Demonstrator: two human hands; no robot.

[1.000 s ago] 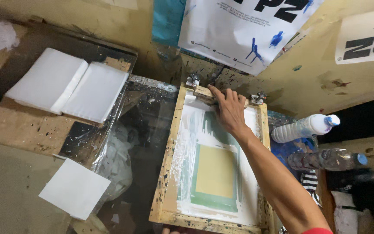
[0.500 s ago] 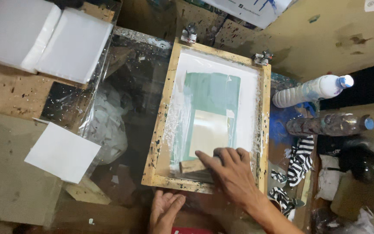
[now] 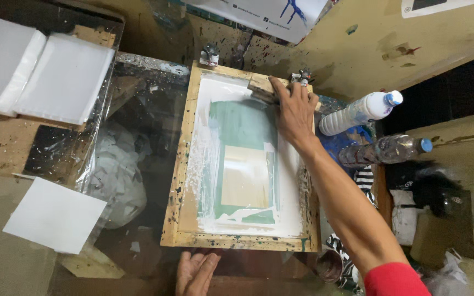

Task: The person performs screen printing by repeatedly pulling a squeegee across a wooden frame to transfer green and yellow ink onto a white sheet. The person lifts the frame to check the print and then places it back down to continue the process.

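Note:
A wooden-framed printing screen (image 3: 182, 164) lies flat on a glass-topped table, its green mesh smeared with white ink around a pale rectangle. My right hand (image 3: 294, 109) reaches to the far end of the frame and is shut on a wooden squeegee (image 3: 260, 86) resting on the mesh. My left hand (image 3: 194, 271) lies flat with fingers apart on the table just below the frame's near edge, holding nothing.
Two stacks of white sheets (image 3: 34, 68) sit at the upper left and a single white sheet (image 3: 53, 215) at the lower left. A white bottle (image 3: 360, 112) and a clear bottle (image 3: 385, 151) lie to the right of the frame. Dark clutter fills the right side.
My right hand has gone from the far end of the frame to the near end and back to the far end with the squeegee. My left hand came into view below the frame.

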